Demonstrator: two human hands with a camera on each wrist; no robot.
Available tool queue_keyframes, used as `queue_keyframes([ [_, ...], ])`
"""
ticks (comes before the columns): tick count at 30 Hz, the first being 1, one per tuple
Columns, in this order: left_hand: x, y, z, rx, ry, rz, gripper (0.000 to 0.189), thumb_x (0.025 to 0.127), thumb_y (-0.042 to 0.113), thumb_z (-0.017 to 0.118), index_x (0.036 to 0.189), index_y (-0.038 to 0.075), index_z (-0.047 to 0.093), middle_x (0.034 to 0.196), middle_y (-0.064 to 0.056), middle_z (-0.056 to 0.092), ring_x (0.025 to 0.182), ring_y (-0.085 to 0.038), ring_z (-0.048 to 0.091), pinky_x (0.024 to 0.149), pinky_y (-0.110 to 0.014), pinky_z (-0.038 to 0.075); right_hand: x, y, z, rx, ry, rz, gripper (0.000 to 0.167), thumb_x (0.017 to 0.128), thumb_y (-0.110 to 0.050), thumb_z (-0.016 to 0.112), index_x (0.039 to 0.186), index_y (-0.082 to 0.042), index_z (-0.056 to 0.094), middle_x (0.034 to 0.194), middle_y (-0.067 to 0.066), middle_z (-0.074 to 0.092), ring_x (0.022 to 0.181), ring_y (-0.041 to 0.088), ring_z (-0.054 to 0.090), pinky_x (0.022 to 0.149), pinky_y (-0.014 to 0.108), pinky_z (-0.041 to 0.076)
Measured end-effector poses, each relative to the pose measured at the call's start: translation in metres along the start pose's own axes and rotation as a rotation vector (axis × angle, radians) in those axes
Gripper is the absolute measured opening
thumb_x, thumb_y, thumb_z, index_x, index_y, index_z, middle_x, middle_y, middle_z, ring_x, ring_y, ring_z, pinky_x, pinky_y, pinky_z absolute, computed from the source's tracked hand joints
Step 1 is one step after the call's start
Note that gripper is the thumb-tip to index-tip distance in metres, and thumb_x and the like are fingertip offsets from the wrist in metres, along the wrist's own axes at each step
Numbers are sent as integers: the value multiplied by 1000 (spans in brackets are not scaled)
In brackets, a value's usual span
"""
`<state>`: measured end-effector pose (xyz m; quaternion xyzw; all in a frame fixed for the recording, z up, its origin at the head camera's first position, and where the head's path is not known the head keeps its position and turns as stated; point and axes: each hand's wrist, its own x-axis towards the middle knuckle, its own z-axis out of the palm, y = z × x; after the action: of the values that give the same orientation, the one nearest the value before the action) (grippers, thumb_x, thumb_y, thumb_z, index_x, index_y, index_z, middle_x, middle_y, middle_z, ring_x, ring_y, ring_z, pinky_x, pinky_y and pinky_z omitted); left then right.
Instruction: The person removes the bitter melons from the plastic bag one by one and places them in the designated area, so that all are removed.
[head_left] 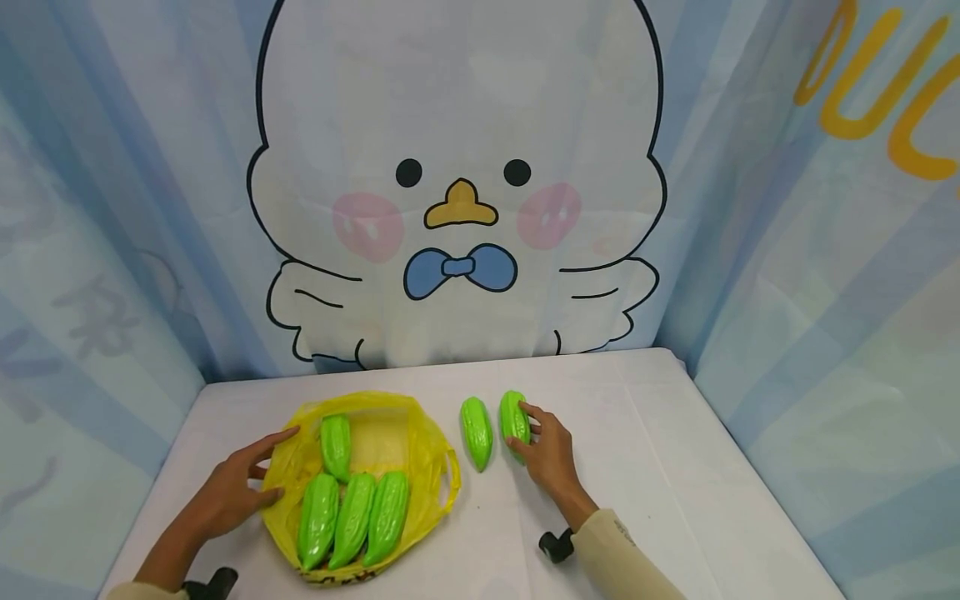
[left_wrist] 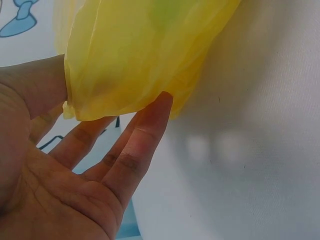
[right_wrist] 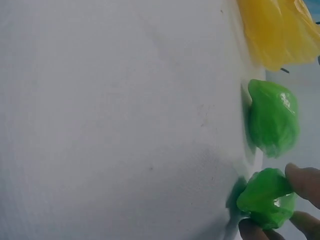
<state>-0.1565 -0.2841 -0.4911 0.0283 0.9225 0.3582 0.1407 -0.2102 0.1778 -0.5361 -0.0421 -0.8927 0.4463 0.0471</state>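
Observation:
My right hand (head_left: 551, 450) grips a glossy, ridged green bitter melon (head_left: 513, 414), thumb on its near side and fingers along its right. In the right wrist view, fingertips sit around this bitter melon (right_wrist: 267, 195). A second bitter melon (head_left: 477, 433) lies just left of it on the white table. My left hand (head_left: 228, 492) touches the left side of a yellow plastic bag (head_left: 438, 450), fingers spread. In the left wrist view the bag (left_wrist: 135, 65) covers part of that hand (left_wrist: 75, 195). Several bitter melons (head_left: 352, 518) lie inside the wide-mouthed bag, three side by side.
The white table (head_left: 637, 467) meets a curtain (head_left: 465, 100) with a cartoon duck at its back edge, and printed curtains (head_left: 840, 333) stand at both sides. A handle loop (head_left: 453, 483) of the bag points right, toward the loose bitter melons.

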Motion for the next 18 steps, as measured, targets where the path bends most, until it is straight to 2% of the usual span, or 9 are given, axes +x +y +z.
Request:
queue_keyframes([
  [11, 1, 1, -1, 19, 5, 7, 92, 88, 8, 83, 166, 13, 35, 163, -36, 36, 114, -45, 68, 91, -60, 61, 3, 2, -2, 22, -13, 25, 69, 88, -9, 86, 152, -13, 58, 141, 17, 62, 128, 35, 68, 96, 41, 64],
  [18, -1, 0, 0, 14, 3, 8, 91, 88, 7, 83, 166, 12, 35, 163, -36, 36, 114, -44, 68, 91, -61, 61, 0, -2, -4, -25, 32, 5, 72, 87, -12, 88, 152, -17, 58, 147, 15, 62, 135, 36, 63, 108, 47, 58],
])
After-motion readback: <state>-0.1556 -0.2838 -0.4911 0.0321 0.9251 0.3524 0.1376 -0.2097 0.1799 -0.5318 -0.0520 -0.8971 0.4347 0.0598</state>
